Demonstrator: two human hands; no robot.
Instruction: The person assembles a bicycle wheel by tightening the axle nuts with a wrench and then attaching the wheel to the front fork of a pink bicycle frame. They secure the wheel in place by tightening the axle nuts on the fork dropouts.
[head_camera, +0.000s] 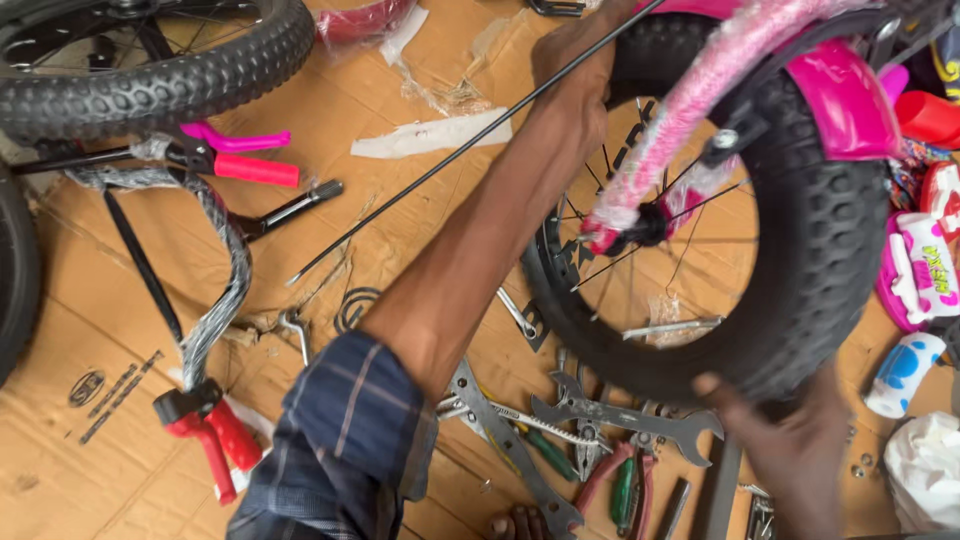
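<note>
Floor covered w/ flattened brown cardboard (120, 470), creased, torn in spots; white tape scraps (432, 136) stuck on it. Tools lay scattered: steel spanners (620, 415), flat & dull grey, plus pliers (622, 490) w/ green and red handles. Small bike wheel (810, 300) stood upright at right: knobby black rubber tyre, thin wire spokes, glossy pink mudguard (845, 95), pink foam-wrapped frame tube (680, 120). Left hand (575, 75) had its grip closed around a thin black rod (440, 165) near the tyre top. Right hand (790, 440) pressed the tyre's lower edge; grip state cannot be told. Handlebar (215, 300) w/ red grips lay at left.
</note>
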